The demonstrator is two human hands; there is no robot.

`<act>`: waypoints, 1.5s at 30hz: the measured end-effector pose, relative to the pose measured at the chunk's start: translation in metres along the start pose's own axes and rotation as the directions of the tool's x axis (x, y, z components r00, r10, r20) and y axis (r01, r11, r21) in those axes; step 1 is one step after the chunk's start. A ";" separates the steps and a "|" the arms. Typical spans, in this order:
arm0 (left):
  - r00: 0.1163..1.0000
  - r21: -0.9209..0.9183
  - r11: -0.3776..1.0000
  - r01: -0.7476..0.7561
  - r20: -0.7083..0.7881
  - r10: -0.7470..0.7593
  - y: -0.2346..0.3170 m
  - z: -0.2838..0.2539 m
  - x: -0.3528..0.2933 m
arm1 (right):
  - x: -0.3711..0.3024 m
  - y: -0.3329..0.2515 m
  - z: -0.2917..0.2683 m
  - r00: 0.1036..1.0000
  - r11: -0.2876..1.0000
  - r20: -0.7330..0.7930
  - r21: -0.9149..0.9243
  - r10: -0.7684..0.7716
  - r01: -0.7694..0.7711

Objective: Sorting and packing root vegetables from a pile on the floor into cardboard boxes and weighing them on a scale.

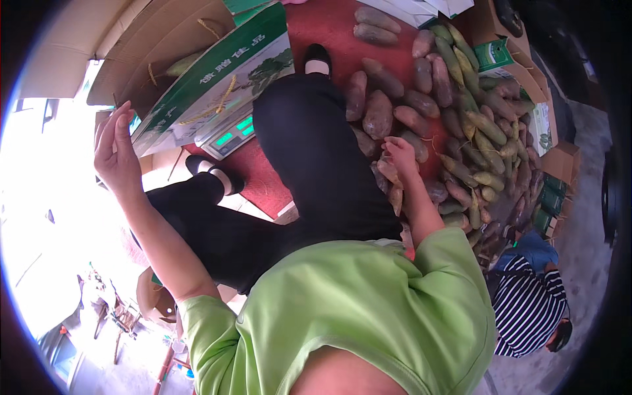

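Brownish roots [377, 20], two, apart from pile [490, 135] — scale [232, 135], one; hands [120, 148], two.

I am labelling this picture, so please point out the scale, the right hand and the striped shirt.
Scale [234, 131]: head view, on its display panel.
Right hand [400, 153]: head view, on its middle.
Striped shirt [528, 308]: head view, on its back.

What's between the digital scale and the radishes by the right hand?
In the head view, the right leg in black trousers lies between the digital scale and those radishes.
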State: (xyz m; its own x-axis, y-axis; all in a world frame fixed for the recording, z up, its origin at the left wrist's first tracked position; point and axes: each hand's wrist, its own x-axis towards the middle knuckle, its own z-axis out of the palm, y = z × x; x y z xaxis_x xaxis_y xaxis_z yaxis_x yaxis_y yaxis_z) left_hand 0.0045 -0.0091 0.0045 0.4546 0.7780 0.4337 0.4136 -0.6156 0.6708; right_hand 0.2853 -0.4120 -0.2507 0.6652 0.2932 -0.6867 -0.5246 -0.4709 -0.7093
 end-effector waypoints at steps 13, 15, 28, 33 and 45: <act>0.996 0.120 0.992 0.042 0.079 -0.051 -0.013 -0.003 0.001 | 0.005 0.006 -0.009 0.994 0.996 -0.077 0.032 -0.077 0.080; 0.996 0.141 0.990 0.023 0.080 -0.034 -0.011 -0.004 0.001 | 0.009 0.011 -0.015 0.993 0.995 -0.084 0.044 -0.081 0.085; 0.989 0.155 0.979 0.134 0.037 -0.141 -0.022 0.001 0.001 | 0.065 -0.006 -0.079 0.942 0.964 -0.219 -0.131 -0.255 0.231; 0.985 0.220 0.960 0.172 -0.049 -0.165 -0.027 -0.007 0.000 | 0.116 -0.050 -0.109 0.857 0.910 -0.321 -0.233 -0.404 0.342; 0.944 0.455 0.832 0.317 -0.236 -0.230 -0.013 0.008 0.007 | 0.210 -0.140 -0.190 0.794 0.968 -0.558 -0.081 -0.241 0.237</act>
State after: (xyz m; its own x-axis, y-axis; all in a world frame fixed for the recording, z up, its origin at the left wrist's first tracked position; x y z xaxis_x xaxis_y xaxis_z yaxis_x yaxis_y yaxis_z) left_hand 0.0087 0.0032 -0.0063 0.1478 0.9058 0.3971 0.8474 -0.3231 0.4214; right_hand 0.5996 -0.4423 -0.2653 0.9513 -0.1183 -0.2848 -0.3069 -0.4539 -0.8365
